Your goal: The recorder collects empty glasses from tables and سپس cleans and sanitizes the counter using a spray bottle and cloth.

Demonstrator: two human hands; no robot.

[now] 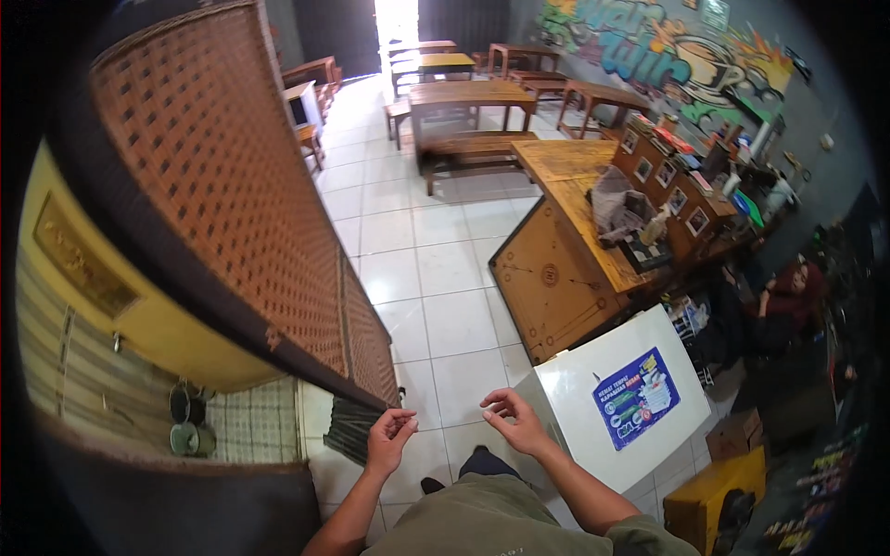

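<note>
My left hand hangs in the air before my body, fingers loosely curled and thumb apart, with nothing in it. It is nearest to the lower end of a woven bamboo partition. Across from it my right hand is also raised and bare, its thumb and fingers apart. That hand is close to the left side of a white chest freezer, whose lid carries a blue printed sticker. Neither hand appears to touch anything. Below them are the white tiled floor and my feet.
A wooden counter bears a plastic bag and a box with photos. Beyond stand wooden tables and benches. A person sits at right, near a cardboard box. A yellow door is at left.
</note>
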